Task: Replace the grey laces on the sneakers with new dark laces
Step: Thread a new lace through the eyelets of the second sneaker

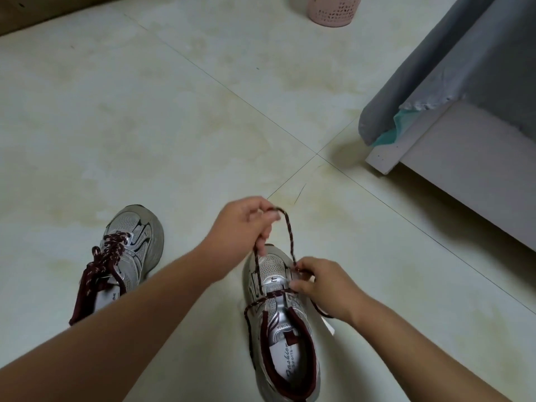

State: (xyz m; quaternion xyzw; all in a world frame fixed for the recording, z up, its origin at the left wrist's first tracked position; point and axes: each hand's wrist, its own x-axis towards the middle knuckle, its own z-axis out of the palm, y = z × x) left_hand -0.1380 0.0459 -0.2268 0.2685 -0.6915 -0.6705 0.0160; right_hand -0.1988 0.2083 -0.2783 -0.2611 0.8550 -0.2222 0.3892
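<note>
Two silver-grey sneakers with dark red trim stand on the tiled floor. The left sneaker point(132, 250) carries a dark red speckled lace through its eyelets. The right sneaker point(282, 329) has only the lowest part laced with a dark red lace point(288, 230). My left hand point(246, 224) is above its toe, shut on a raised loop of that lace. My right hand point(324, 285) is at the sneaker's right side, pinching the same lace near an eyelet. A loose lace end trails down the sneaker's left side.
A pink perforated basket point(333, 10) stands at the top of the view. At the right is a bed corner point(435, 134) with grey sheet hanging over a white frame. A brown board point(43, 13) runs along the top left.
</note>
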